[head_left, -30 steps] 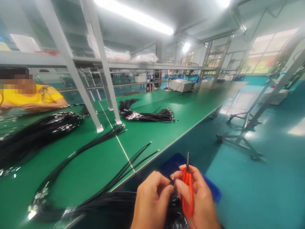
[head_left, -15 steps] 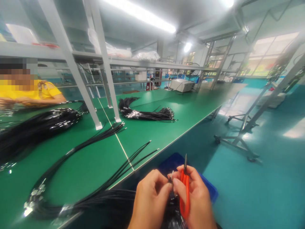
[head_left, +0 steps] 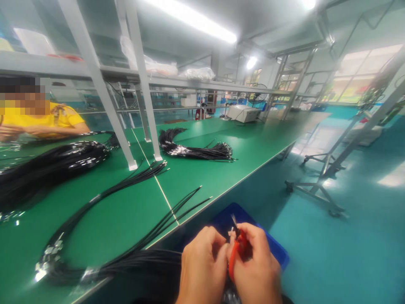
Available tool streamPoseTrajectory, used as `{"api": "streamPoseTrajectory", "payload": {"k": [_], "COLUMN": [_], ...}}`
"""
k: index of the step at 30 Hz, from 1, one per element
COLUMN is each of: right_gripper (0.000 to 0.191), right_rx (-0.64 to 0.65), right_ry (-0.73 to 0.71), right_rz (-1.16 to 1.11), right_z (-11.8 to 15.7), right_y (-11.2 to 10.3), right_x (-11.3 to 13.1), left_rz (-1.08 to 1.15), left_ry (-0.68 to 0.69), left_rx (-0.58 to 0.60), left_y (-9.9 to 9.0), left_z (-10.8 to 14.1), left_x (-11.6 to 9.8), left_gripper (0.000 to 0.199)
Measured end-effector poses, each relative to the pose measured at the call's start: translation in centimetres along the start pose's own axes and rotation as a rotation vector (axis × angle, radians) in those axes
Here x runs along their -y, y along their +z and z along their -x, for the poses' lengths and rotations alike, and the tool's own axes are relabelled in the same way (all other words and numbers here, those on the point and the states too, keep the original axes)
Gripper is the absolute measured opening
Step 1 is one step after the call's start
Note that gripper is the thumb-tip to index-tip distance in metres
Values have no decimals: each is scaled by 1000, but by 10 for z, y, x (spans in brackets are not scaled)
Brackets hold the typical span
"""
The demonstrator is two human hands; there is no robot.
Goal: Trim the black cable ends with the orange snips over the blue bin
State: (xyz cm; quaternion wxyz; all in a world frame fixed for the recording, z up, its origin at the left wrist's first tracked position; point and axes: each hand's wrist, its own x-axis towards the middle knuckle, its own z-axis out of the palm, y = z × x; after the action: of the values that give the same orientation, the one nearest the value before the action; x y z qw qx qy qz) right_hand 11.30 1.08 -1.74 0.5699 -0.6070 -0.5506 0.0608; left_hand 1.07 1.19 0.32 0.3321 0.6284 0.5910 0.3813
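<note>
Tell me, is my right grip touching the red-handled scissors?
Touching. The head view shows the right grip curled around the red-handled scissors, their handles lying against it with no gap showing.

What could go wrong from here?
The red-handled scissors in the right grip have their blades close to the left grip, so a slip might nick a finger. The black cables running over the green table edge might snag or drag others off.
</note>
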Motion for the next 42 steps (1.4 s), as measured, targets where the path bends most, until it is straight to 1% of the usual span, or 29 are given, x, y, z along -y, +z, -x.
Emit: {"api": "streamPoseTrajectory", "payload": {"k": [2, 3, 4, 5, 6, 7, 8, 9, 10, 11, 13, 16, 18, 20, 22, 27, 29, 32, 35, 37, 39, 42], "right_gripper": [21, 22, 21, 18, 14, 10, 11, 16, 25, 34, 48, 54, 54, 54, 52, 43, 41, 44, 53, 55, 48, 24], "right_rx": [-7, 7, 37, 92, 176, 279, 401, 526, 639, 756, 943, 1169, 1259, 1279, 1268, 1202, 1178, 1172, 1218, 1248, 1243, 1174], "right_ry": [-89, -91, -62, -4, 72, 160, 258, 355, 428, 467, 496, 585, 670, 727, 752, 809, 853, 875, 788, 748, 742, 717], "right_rz": [-9, -29, -58, -101, -165, -247, -346, -452, -566, -664, -821, -935, -946, -958, -975, -1070, -1067, -1005, -934, -868, -767, -560], "right_z": [3, 5, 6, 7, 6, 4, 1, -4, -10, -16, -27, -36, -36, -33, -31, -31, -32, -33, -35, -38, -41, -42], "right_y": [0, -1, -3, -5, -9, -13, -17, -22, -26, -30, -35, -35, -32, -30, -28, -30, -31, -28, -22, -20, -22, -27], "right_x": [1, 2, 3, 4, 5, 6, 6, 5, 4, 3, 0, -4, -7, -9, -9, -3, -3, -7, -11, -10, -6, 0], "left_rz": [60, 95, 134, 179, 231, 289, 350, 410, 463, 511, 590, 688, 729, 748, 762, 821, 843, 852, 822, 789, 766, 740], "left_ry": [7, 9, 8, 3, -3, -10, -19, -30, -40, -48, -59, -83, -97, -97, -91, -69, -64, -54, -46, -37, -31, -44], "left_rx": [-23, -35, -41, -42, -37, -25, -8, 7, 18, 29, 55, 90, 95, 85, 83, 112, 121, 131, 142, 156, 158, 132], "left_y": [-2, -4, -6, -9, -13, -17, -21, -24, -27, -30, -32, -34, -34, -34, -34, -31, -30, -30, -31, -32, -31, -29], "left_z": [-2, -3, -5, -8, -10, -12, -14, -16, -17, -18, -18, -18, -17, -18, -17, -15, -14, -15, -16, -16, -16, -17], "left_x": [4, 6, 7, 9, 10, 11, 11, 12, 13, 13, 15, 17, 17, 16, 15, 14, 14, 15, 16, 17, 19, 21], "left_gripper": [17, 16, 15, 14, 14, 13, 12, 12, 11, 11, 11, 14, 16, 18, 18, 18, 18, 17, 17, 16, 17, 19]}}
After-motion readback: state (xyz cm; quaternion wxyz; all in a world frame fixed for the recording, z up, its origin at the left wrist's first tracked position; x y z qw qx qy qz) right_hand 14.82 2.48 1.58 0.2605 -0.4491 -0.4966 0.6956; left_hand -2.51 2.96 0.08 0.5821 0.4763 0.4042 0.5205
